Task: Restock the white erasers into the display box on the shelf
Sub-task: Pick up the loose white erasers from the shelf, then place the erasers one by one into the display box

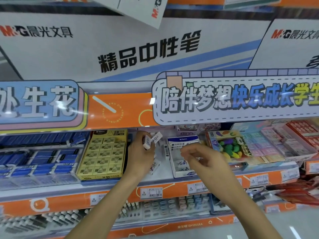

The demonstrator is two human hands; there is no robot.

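Note:
My left hand (140, 152) is raised at the shelf and grips white erasers (151, 139) in paper sleeves, two of them showing above my fingers. A white and blue display box (174, 167) stands just to the right, with a few erasers lying in its bottom. My right hand (203, 156) hovers over that box with fingers pinched together; whether it holds an eraser is unclear. More loose white erasers (155, 165) lie on the shelf between my left hand and the box.
A yellow box of 2B erasers (103, 152) stands left of my hand, blue packs (38, 161) further left. Right of the display box is a colourful Ding Pony eraser box (229, 147) and pastel stacks. Price tags (151, 192) line the orange shelf edge; pens fill the shelf below.

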